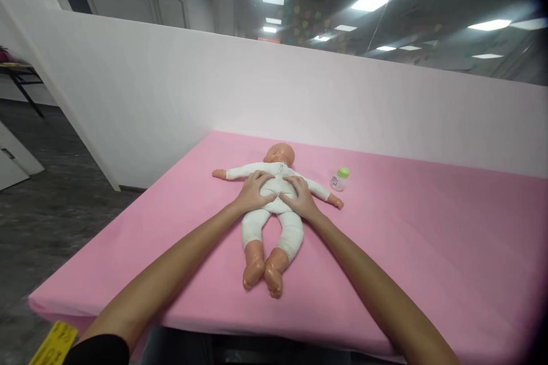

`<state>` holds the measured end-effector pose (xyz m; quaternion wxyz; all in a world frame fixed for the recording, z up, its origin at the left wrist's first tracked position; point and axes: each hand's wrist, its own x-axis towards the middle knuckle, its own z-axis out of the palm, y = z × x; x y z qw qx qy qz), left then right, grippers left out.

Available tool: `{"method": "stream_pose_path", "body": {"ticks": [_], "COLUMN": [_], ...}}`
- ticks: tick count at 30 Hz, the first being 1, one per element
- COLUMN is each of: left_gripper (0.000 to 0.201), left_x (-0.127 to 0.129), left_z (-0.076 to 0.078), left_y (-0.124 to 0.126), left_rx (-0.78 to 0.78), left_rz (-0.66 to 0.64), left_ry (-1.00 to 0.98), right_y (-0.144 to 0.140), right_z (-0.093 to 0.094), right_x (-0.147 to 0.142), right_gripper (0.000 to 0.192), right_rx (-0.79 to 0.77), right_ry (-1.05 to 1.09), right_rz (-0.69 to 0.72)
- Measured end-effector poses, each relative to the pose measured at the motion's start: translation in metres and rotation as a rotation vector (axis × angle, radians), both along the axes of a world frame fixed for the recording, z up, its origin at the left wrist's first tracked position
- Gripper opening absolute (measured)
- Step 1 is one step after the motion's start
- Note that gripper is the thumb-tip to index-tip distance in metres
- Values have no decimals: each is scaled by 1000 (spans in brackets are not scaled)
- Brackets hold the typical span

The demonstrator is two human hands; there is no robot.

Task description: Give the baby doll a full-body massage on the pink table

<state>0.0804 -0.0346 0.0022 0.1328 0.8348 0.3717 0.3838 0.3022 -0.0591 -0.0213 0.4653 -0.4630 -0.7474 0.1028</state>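
Note:
A baby doll [272,207] lies on its back on the pink table, its head turned to one side and its arms spread out. White cloth covers its body; its head, hands and feet are bare plastic. My left hand [253,191] rests on the left side of its torso, fingers slightly bent and apart, thumb toward the belly. On the opposite side, my right hand [299,197] touches the torso in a mirrored pose, open with its thumb pointing inward. The two thumbs nearly meet at the doll's belly. Parts of the doll's sides are hidden under my hands.
A small clear jar [338,182] with a green lid stands beside the doll's outstretched arm on the right. Pink cloth covers the table [428,251]. Behind it runs a low white wall [342,108], with dark floor [51,205] off to the left.

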Motion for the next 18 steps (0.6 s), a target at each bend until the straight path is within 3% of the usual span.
{"method": "stream_pose_path", "body": {"ticks": [4,10,13,15,18], "left_gripper": [58,19,15,17,28], "left_x": [1,7,8,7,6], "left_z": [-2,6,6,3,0], "left_y": [1,-6,-9,-9,-8], "left_rx": [33,35,69,89,109], "left_rz": [-2,44,92,113,117], "left_ry": [-4,-36,-62,-62,-47], "right_y": [0,-2,-5,-7,-5], "right_z": [1,10,10,9,5], "right_x": [2,-7,-14,-17,-16], "right_gripper": [58,22,11,13,34], "right_rx": [-57,-16,69,108,113], "right_ry": [-20,2,19,10,12], "right_rz": [-23,-91,-115,-126,-131]}}
